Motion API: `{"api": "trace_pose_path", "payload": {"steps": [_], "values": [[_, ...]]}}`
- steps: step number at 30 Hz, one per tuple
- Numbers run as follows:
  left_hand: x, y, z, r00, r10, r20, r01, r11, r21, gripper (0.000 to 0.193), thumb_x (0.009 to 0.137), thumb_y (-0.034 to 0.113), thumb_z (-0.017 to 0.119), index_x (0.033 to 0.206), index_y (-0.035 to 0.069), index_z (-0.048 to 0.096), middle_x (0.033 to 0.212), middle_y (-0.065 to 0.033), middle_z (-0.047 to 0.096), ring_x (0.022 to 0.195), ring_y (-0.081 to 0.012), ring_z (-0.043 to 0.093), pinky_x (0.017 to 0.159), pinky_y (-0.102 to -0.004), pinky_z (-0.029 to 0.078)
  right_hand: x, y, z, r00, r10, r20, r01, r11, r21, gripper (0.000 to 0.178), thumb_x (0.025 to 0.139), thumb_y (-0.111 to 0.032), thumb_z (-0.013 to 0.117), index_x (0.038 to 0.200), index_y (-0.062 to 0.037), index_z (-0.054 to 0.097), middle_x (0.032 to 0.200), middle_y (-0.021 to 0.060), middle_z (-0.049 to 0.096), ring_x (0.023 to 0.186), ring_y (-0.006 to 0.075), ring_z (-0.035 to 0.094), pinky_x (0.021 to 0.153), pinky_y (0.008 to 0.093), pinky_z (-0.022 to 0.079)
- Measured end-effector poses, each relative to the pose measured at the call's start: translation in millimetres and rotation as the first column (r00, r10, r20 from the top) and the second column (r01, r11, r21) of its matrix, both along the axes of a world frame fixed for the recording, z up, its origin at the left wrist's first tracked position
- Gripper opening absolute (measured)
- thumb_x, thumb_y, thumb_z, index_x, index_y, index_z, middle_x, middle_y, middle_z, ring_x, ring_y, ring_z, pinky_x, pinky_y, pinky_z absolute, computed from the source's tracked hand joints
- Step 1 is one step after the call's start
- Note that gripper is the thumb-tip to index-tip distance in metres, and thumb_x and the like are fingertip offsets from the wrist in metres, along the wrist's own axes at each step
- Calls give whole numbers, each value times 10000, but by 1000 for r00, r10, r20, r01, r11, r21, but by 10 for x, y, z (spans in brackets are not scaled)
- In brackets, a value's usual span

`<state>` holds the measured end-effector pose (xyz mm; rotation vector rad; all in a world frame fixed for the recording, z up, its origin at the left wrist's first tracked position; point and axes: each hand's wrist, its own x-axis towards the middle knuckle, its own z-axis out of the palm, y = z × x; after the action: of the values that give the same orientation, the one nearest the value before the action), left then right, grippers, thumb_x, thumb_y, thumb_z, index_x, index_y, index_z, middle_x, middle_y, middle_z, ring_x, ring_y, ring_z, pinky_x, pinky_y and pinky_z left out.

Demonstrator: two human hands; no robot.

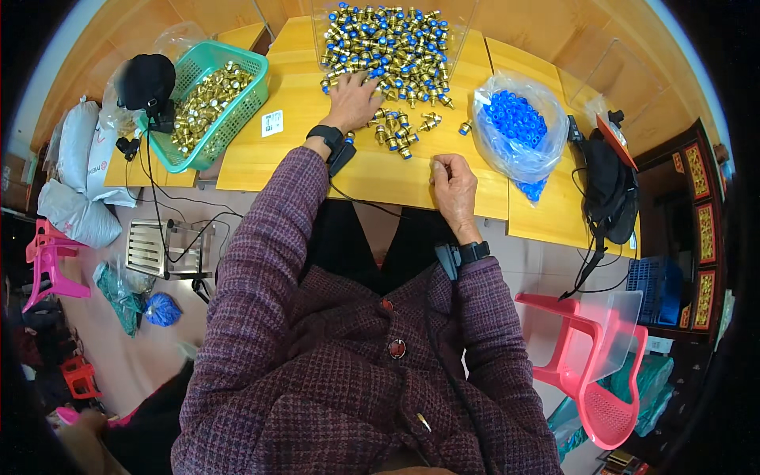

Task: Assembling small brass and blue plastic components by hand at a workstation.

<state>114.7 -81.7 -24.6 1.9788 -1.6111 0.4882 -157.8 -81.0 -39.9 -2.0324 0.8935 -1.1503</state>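
My left hand (354,100) lies palm down at the near left edge of a heap of brass fittings with blue caps (388,49). Its fingers are apart and touch the heap's edge; what lies under the palm is hidden. A smaller loose group of the same capped fittings (393,133) sits on the yellow table just right of my left wrist. At the table's near edge, my right hand (455,188) is closed, thumb against curled fingers. Whatever it holds, if anything, is hidden. One fitting (465,127) lies alone beyond it.
A green basket (260,70) of brass fittings stands at left, a clear bag (484,150) of blue caps at right. A black bag (609,190) with straps lies at the table's right end. Cables run from my wrists. A pink chair (558,348) stands right.
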Motion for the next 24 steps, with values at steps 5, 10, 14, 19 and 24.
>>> {"api": "trace_pose_path", "payload": {"steps": [5,10,14,19,24], "values": [[65,140,12,988,-88,-128,92,995,26,246,865,264,647,996,65,704,1191,-129,585,1130,-346,464,958,-447,395,4,9,5,1000,0,-2,0,1000,20,62,901,-49,612,918,10,623,777,81,634,620,138,620,585,279,498],[30,311,95,931,-184,-315,187,982,-20,221,867,254,648,893,47,720,1034,-118,639,1057,-324,521,915,-435,416,-2,17,3,1000,-1,-2,1,999,33,63,903,-50,607,917,9,625,794,84,643,623,138,620,579,278,496],[7,375,165,883,-220,-416,226,973,-34,218,866,236,649,883,29,714,909,-118,654,950,-311,571,867,-423,441,5,21,23,1000,-2,-10,2,1000,16,66,905,-55,605,911,8,624,787,80,639,628,134,616,582,276,495],[-3,279,160,874,-215,-435,181,976,-117,212,863,214,634,885,16,706,868,-146,651,878,-324,597,800,-434,470,-32,47,74,1000,-2,-19,4,995,98,65,871,-57,618,908,-5,624,843,163,634,748,305,634,670,367,503],[283,-18,1,963,-146,-228,134,989,-67,205,854,198,597,893,27,702,890,-178,646,893,-352,601,778,-466,479,31,45,60,1000,14,-15,-13,998,59,58,883,-52,610,905,-1,623,824,134,636,718,254,627,647,338,500]]}}
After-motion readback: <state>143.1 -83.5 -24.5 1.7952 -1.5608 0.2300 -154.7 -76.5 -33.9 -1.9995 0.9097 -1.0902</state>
